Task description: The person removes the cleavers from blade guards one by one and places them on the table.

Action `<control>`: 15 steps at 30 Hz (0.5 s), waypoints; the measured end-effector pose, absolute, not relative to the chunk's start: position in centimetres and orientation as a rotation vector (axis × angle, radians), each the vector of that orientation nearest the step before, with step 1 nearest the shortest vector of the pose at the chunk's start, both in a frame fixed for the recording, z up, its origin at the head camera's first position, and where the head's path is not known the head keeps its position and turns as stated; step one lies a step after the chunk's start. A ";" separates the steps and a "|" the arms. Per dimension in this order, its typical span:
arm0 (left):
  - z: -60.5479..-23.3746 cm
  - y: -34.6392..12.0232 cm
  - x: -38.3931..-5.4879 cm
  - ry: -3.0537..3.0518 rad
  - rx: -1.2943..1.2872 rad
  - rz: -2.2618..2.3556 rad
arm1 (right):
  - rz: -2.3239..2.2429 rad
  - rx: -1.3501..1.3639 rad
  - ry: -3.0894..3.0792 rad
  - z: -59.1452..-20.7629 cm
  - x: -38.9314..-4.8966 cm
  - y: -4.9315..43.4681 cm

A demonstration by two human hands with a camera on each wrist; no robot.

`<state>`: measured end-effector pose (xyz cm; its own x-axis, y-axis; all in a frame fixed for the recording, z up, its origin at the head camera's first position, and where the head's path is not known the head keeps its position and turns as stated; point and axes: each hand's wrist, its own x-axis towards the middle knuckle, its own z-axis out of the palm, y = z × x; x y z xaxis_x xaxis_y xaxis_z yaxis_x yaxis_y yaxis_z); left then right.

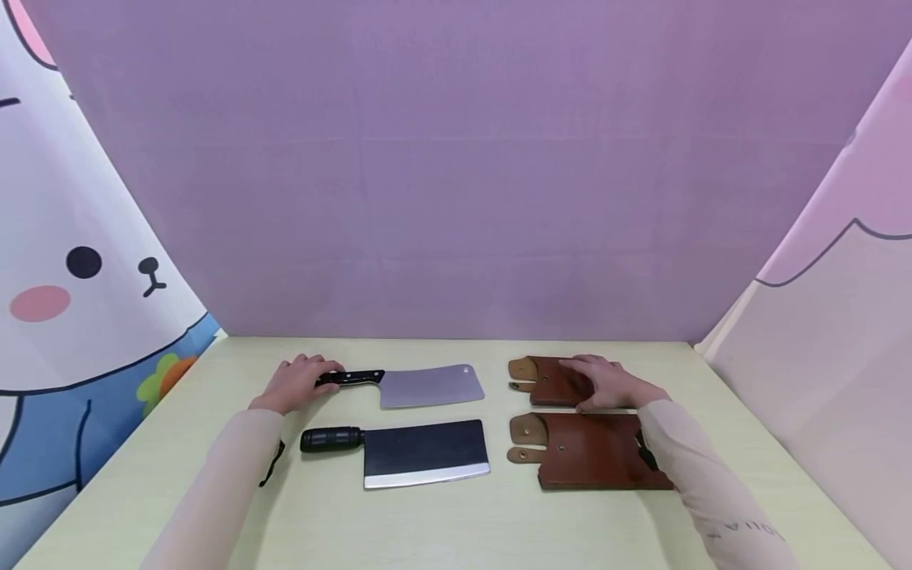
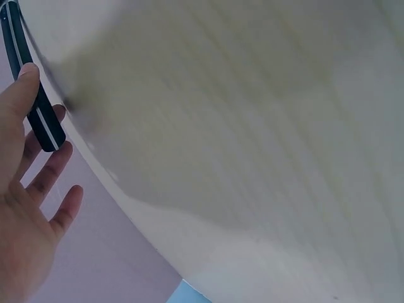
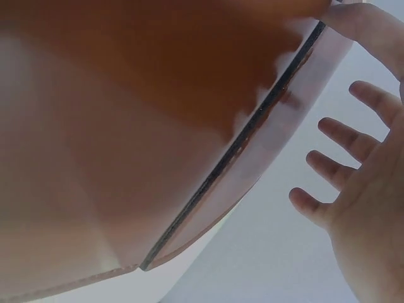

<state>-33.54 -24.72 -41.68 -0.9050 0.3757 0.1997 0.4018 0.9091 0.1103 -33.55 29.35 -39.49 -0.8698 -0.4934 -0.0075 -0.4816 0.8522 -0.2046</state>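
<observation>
My left hand pinches the rear end of the black riveted handle of a cleaver with a plain grey blade. That handle lies between thumb and fingers in the left wrist view, the lower fingers stretched out free. Nearer the front lies a second cleaver, dark-bladed with a bright edge and a ribbed black handle. My right hand spreads over the smaller brown leather sheath, thumb at its near edge. Its fingers are apart and loosely straight. The larger sheath lies beneath the right wrist, partly hidden.
Both cleavers and both sheaths lie flat on a pale wooden table, blades pointing right. Snap straps on the sheaths face the blades. A purple cloth wall rises at the back, with printed cloth on the left side.
</observation>
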 end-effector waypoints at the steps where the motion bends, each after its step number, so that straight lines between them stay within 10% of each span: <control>1: -41.7 -24.7 -33.6 -2.901 -0.594 -0.222 | -0.303 -0.782 2.969 -39.5 -33.5 29.4; 15: -40.3 -24.2 -32.5 -2.920 -0.568 -0.195 | -0.311 -0.805 3.049 -39.5 -32.6 30.9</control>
